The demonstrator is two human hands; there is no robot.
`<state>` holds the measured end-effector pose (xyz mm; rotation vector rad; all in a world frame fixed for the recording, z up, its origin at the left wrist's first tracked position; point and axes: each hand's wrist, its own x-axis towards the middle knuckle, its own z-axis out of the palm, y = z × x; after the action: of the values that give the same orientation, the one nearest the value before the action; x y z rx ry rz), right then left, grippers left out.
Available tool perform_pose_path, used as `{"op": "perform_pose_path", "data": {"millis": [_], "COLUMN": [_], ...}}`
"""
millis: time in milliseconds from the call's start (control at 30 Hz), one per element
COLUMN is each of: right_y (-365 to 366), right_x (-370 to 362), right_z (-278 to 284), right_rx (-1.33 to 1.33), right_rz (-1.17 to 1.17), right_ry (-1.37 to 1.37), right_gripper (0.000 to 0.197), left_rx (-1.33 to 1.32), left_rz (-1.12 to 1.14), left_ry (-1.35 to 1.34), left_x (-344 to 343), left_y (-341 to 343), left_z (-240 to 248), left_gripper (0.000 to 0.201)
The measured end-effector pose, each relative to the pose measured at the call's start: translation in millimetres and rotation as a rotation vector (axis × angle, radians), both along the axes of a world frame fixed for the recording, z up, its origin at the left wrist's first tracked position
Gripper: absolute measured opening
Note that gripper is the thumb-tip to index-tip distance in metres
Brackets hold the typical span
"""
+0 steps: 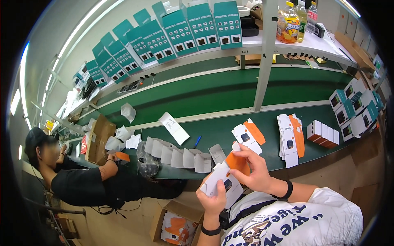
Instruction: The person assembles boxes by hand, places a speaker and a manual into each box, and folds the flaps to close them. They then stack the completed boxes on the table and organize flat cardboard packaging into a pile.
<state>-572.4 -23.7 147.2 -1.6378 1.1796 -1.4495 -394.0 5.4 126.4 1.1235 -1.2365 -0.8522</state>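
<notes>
In front of my body, both hands hold a white-and-orange folding carton [214,177], partly opened out and tilted. My left hand [214,200] grips its lower white end, the thumb lying on the printed panel. Beside the orange panel, my right hand [255,171] pinches the upper end between thumb and fingers. Just beyond my hands, a flat carton [245,137] of the same colours lies on the green bench [271,158]. To its right is a stack of flat cartons [289,141]. A row of white open card inserts [176,159] stands left of my hands.
Small finished boxes [322,132] and teal boxes [353,108] stand at the right. A blue pen [198,141], paper slip [174,128] and clear plastic bag [147,162] lie on the bench. A co-worker [78,184] sits left. Below, a cardboard box [156,229] holds cartons.
</notes>
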Motion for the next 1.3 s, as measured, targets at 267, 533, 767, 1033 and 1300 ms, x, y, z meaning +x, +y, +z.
{"op": "perform_pose_path", "data": {"millis": [267, 533, 767, 1033, 1300], "right_y": [-9.8, 20.2, 0.5, 1.8, 6.8], "right_x": [3.1, 36.9, 16.7, -1.7, -8.9], "right_z": [11.9, 7.4, 12.4, 16.3, 11.9], "right_rx": [-0.055, 0.154, 0.302, 0.353, 0.383], "right_rz": [0.217, 0.458, 0.567, 0.663, 0.558], "right_ry": [0.054, -0.351, -0.486, -0.486, -0.519], "right_gripper": [0.062, 0.066, 0.061, 0.048, 0.046], "left_rx": [-0.065, -0.133, -0.122, -0.052, -0.128], "left_rz": [0.046, -0.058, -0.169, -0.348, -0.154], "left_ry": [0.108, 0.256, 0.220, 0.167, 0.291], "left_x": [-1.8, 10.6, 22.0, 19.1, -7.0], "left_y": [6.9, -0.2, 3.2, 9.7, 16.3], "left_z": [11.5, 2.8, 4.2, 13.9, 9.0], "left_gripper": [0.082, 0.120, 0.080, 0.061, 0.065]}}
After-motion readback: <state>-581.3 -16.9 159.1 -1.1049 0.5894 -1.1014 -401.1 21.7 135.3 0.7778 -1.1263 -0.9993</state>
